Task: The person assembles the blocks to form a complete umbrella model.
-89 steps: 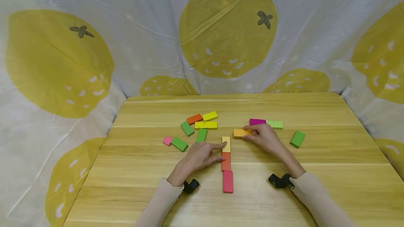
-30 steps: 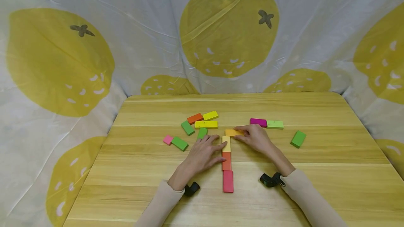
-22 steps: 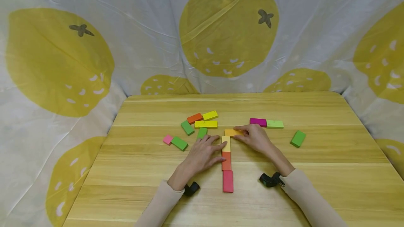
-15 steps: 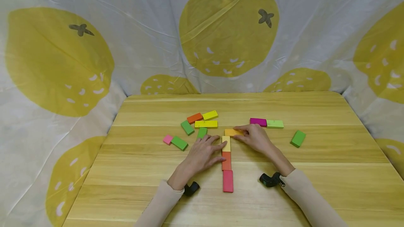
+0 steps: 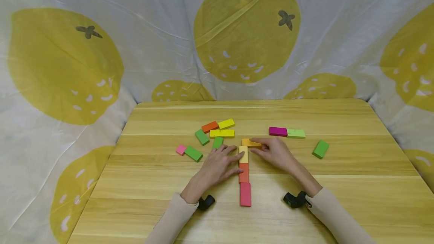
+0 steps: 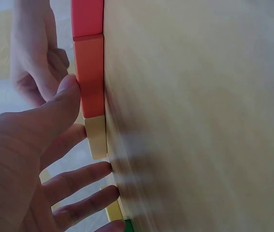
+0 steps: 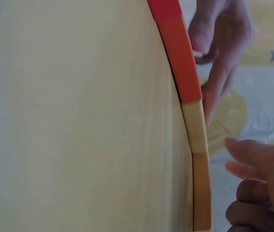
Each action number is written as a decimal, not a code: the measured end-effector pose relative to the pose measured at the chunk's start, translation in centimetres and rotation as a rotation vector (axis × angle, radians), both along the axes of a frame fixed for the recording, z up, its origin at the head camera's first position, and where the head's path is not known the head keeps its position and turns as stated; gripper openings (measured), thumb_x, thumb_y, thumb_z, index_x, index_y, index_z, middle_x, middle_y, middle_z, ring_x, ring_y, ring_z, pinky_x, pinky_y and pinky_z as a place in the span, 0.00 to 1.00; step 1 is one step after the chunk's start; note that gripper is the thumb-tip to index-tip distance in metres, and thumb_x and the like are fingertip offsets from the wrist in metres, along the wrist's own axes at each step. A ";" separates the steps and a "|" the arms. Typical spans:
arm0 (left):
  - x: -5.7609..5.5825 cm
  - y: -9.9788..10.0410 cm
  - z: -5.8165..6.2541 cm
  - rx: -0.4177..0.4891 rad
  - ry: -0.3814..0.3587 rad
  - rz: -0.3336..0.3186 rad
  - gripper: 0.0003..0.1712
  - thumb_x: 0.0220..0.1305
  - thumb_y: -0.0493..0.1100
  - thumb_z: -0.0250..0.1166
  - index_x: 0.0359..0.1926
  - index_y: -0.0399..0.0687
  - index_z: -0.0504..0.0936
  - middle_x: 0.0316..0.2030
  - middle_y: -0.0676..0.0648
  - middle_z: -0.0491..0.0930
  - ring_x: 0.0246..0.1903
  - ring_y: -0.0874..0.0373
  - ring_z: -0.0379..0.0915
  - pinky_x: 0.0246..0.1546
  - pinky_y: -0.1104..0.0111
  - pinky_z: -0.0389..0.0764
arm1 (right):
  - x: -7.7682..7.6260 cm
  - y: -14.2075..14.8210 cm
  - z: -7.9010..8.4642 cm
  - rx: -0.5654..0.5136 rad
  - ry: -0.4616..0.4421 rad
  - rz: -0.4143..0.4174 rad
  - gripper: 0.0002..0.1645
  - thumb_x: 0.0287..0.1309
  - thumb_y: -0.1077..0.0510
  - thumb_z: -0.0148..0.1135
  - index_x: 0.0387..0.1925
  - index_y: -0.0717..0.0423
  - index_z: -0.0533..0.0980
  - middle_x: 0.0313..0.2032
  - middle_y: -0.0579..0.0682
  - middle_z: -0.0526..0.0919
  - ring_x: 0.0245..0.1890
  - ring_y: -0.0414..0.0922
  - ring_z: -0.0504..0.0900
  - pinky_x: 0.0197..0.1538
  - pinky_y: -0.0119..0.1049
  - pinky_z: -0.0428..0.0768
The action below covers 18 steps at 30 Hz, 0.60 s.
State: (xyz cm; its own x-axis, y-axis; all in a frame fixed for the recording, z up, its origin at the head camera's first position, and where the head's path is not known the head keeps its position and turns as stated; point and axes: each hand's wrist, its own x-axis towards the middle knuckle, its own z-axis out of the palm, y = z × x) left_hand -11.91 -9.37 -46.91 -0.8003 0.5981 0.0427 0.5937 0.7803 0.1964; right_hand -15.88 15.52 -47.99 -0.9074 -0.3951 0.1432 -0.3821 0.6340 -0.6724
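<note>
Three flat blocks run in a line away from the person: a red block [image 5: 245, 194], an orange-red block [image 5: 244, 176] and a pale yellow block [image 5: 244, 159]. Across the line's far end lies a yellow-orange block [image 5: 247, 143], its left part touching the pale one. My left hand [image 5: 215, 166] is spread, its index fingertip on the pale yellow block and thumb at the orange-red one. My right hand [image 5: 277, 156] is beside the yellow-orange block, index finger over it and thumb apart from its near side. In the right wrist view, that block [image 7: 202, 193] stands free of the thumb and index finger.
Left of the line are green blocks [image 5: 193, 154], a pink block [image 5: 181, 150], yellow blocks [image 5: 222, 134] and an orange block [image 5: 210, 126]. A purple block [image 5: 277, 131], light green block [image 5: 296, 133] and another green block [image 5: 320, 149] lie right. Lemon-print cloth [image 5: 162, 29] surrounds the wooden table [image 5: 339, 123].
My right hand slid the yellow-orange block left to the pale block's far end. Its thumb has since come off the block. My left hand spread its fingers slightly, staying at the line.
</note>
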 end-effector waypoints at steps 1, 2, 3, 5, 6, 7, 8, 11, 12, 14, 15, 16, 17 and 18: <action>0.0 0.0 0.0 -0.002 0.002 0.000 0.34 0.70 0.66 0.62 0.72 0.63 0.75 0.70 0.45 0.75 0.65 0.49 0.70 0.59 0.53 0.77 | 0.5 0.1 0.1 -0.030 -0.021 0.014 0.23 0.63 0.51 0.73 0.58 0.51 0.85 0.15 0.37 0.61 0.18 0.32 0.57 0.23 0.27 0.58; 0.0 0.1 0.0 -0.003 0.002 0.000 0.34 0.70 0.66 0.62 0.72 0.63 0.75 0.70 0.45 0.75 0.65 0.49 0.70 0.59 0.53 0.77 | 1.0 0.2 0.1 -0.065 -0.052 0.028 0.23 0.63 0.51 0.73 0.59 0.51 0.85 0.16 0.37 0.61 0.18 0.32 0.58 0.23 0.27 0.59; 0.0 0.1 0.1 -0.004 0.004 -0.001 0.34 0.70 0.66 0.62 0.72 0.63 0.75 0.70 0.45 0.75 0.65 0.49 0.70 0.59 0.53 0.78 | 1.5 0.4 0.1 -0.106 -0.086 0.043 0.24 0.63 0.51 0.73 0.59 0.51 0.84 0.16 0.38 0.61 0.18 0.32 0.58 0.22 0.27 0.60; 0.0 0.1 0.1 -0.002 0.006 -0.002 0.34 0.70 0.66 0.62 0.72 0.62 0.75 0.69 0.45 0.75 0.64 0.49 0.70 0.60 0.52 0.78 | 2.8 0.8 0.1 -0.180 -0.152 0.064 0.25 0.63 0.52 0.73 0.60 0.51 0.83 0.16 0.38 0.62 0.19 0.31 0.59 0.22 0.27 0.61; 0.0 0.1 0.1 0.002 0.004 -0.002 0.34 0.70 0.66 0.62 0.72 0.62 0.76 0.70 0.45 0.75 0.64 0.49 0.70 0.60 0.52 0.77 | 3.4 0.9 0.1 -0.213 -0.185 0.072 0.26 0.63 0.51 0.73 0.61 0.50 0.83 0.17 0.38 0.61 0.19 0.31 0.59 0.22 0.27 0.61; 0.0 0.1 0.1 0.005 0.003 -0.002 0.34 0.70 0.65 0.62 0.72 0.61 0.76 0.70 0.45 0.75 0.64 0.49 0.70 0.60 0.52 0.77 | 4.1 1.0 0.0 -0.241 -0.210 0.085 0.26 0.62 0.51 0.73 0.62 0.50 0.83 0.17 0.38 0.61 0.19 0.31 0.58 0.22 0.27 0.61; 0.0 0.0 0.1 0.009 -0.001 -0.001 0.34 0.70 0.65 0.62 0.72 0.61 0.76 0.70 0.44 0.75 0.64 0.49 0.70 0.60 0.52 0.77 | 4.8 1.1 -0.1 -0.265 -0.236 0.097 0.27 0.62 0.51 0.74 0.62 0.50 0.83 0.17 0.39 0.60 0.19 0.30 0.58 0.23 0.27 0.62; 0.1 0.0 0.1 0.014 -0.011 0.001 0.34 0.70 0.65 0.62 0.72 0.61 0.76 0.70 0.44 0.75 0.64 0.49 0.70 0.61 0.51 0.77 | 6.8 1.3 -0.5 -0.301 -0.291 0.151 0.28 0.61 0.50 0.74 0.62 0.49 0.82 0.18 0.39 0.58 0.21 0.30 0.57 0.26 0.28 0.64; 0.1 0.0 0.1 0.015 -0.015 0.002 0.34 0.70 0.65 0.62 0.72 0.61 0.76 0.70 0.44 0.75 0.64 0.49 0.70 0.61 0.51 0.77 | 7.5 1.2 -0.7 -0.306 -0.302 0.172 0.29 0.61 0.50 0.75 0.63 0.49 0.82 0.19 0.39 0.58 0.21 0.30 0.57 0.27 0.28 0.65; 0.1 0.0 0.1 0.015 -0.019 0.004 0.34 0.70 0.65 0.62 0.72 0.61 0.75 0.70 0.45 0.75 0.64 0.49 0.70 0.61 0.51 0.77 | 8.6 1.1 -1.1 -0.311 -0.339 0.195 0.30 0.59 0.49 0.76 0.63 0.49 0.82 0.19 0.38 0.57 0.22 0.30 0.56 0.28 0.28 0.66; 0.1 0.0 0.0 0.016 -0.018 0.003 0.34 0.70 0.65 0.62 0.72 0.61 0.75 0.70 0.45 0.75 0.64 0.49 0.70 0.62 0.51 0.76 | 9.1 1.0 -1.2 -0.310 -0.354 0.198 0.31 0.58 0.48 0.77 0.63 0.48 0.82 0.19 0.38 0.57 0.22 0.29 0.56 0.29 0.27 0.67; 0.1 0.0 0.0 0.018 -0.020 0.003 0.34 0.70 0.65 0.63 0.72 0.61 0.75 0.70 0.45 0.75 0.65 0.49 0.69 0.62 0.50 0.76 | 9.5 0.9 -1.4 -0.310 -0.367 0.198 0.32 0.57 0.48 0.78 0.63 0.47 0.82 0.19 0.38 0.57 0.22 0.29 0.56 0.29 0.27 0.66; 0.0 0.0 0.0 0.020 -0.020 0.003 0.34 0.70 0.65 0.63 0.72 0.61 0.75 0.70 0.45 0.75 0.65 0.49 0.69 0.62 0.50 0.76 | 9.8 0.8 -1.5 -0.304 -0.374 0.192 0.33 0.55 0.47 0.79 0.63 0.45 0.82 0.19 0.37 0.57 0.22 0.29 0.56 0.28 0.26 0.66; 0.0 0.0 0.0 0.022 -0.020 0.002 0.34 0.70 0.65 0.63 0.72 0.61 0.75 0.70 0.45 0.75 0.65 0.49 0.69 0.62 0.50 0.76 | 10.1 0.7 -1.6 -0.300 -0.380 0.184 0.34 0.53 0.47 0.80 0.63 0.44 0.82 0.19 0.37 0.56 0.22 0.29 0.56 0.28 0.26 0.65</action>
